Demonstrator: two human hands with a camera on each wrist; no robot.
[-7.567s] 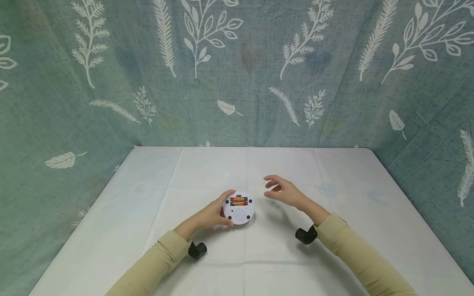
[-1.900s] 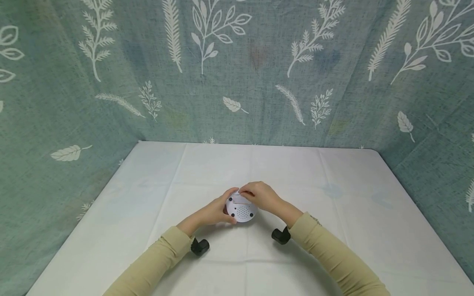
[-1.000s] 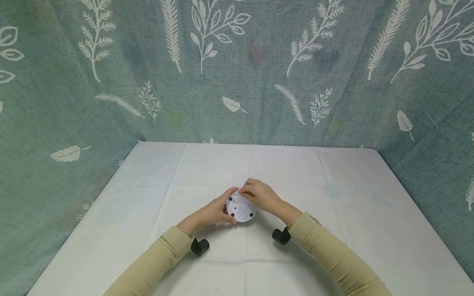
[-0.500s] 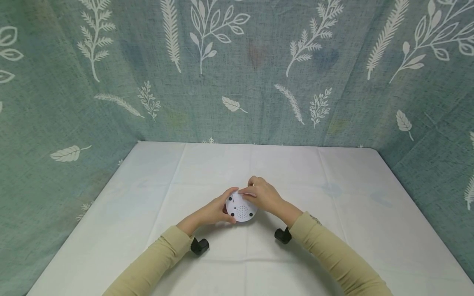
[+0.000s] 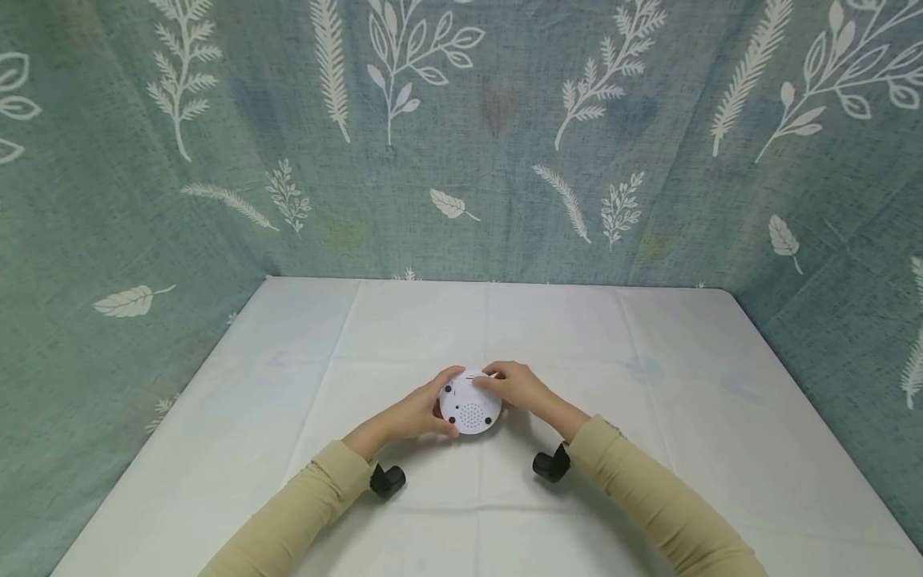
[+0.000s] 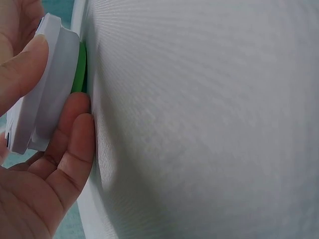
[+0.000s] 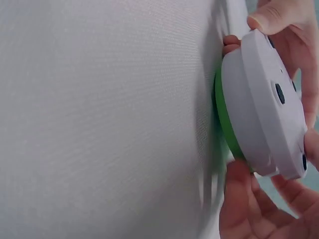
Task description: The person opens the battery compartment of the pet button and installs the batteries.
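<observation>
A round white device (image 5: pixel 472 410) is held upside down near the middle of the table, its speaker holes and dark feet facing up. Its battery cover (image 5: pixel 464 392) lies over the compartment, so no batteries show. The left hand (image 5: pixel 409 413) grips the left side, thumb at the near edge and fingers round the far edge. At the upper right edge the right hand (image 5: pixel 525 389) holds the device, thumb on the upturned face near the cover. In the right wrist view, a green part (image 7: pixel 228 119) shows on the underside, with fingertips reaching under it.
A white cloth (image 5: pixel 346 513) covers the table. Green leaf-patterned curtains (image 5: pixel 505 232) stand behind it and along both sides. A small black camera (image 5: pixel 388 482) is worn on the left wrist, and another black camera (image 5: pixel 551 465) on the right.
Earlier the batteries lay exposed and the right hand was apart. Then the cover lay over them with the right fingers at it. Now the right hand has lowered to grip the device's edge.
</observation>
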